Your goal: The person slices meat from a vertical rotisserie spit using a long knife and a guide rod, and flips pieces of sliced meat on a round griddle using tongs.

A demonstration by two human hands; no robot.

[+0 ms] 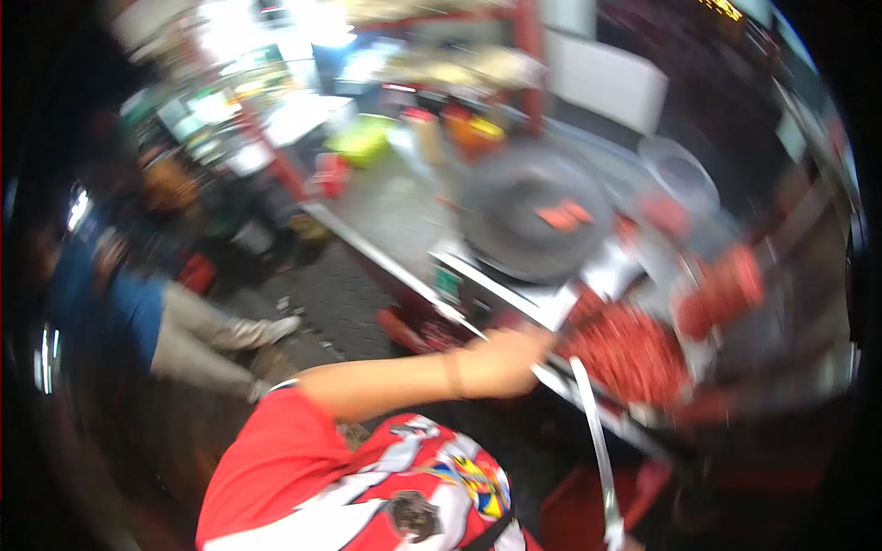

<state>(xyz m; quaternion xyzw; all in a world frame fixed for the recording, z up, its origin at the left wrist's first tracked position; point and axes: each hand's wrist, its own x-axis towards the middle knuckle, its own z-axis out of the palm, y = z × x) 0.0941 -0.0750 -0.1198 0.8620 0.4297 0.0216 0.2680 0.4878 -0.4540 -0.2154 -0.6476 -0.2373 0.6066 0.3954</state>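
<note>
My left hand (514, 361) is at the counter's front edge, beside a heap of shredded red food (634, 354). Motion blur smears its fingers, so what they hold, if anything, is unclear. A long metal utensil (595, 432) runs from the heap's near side down to the bottom edge. A small skin-toned patch there may be part of my right hand, but its fingers do not show. Beyond my left hand, a round dark pan (533, 207) sits on a stove (501, 289), with a few orange-red pieces (564, 216) in it.
Red-filled containers (721, 292) and a clear bowl (680, 174) stand at the right. Bottles (423, 136) and a yellow-green container (363, 140) are behind the metal counter (390, 207). A person in light trousers (197, 321) is at the left.
</note>
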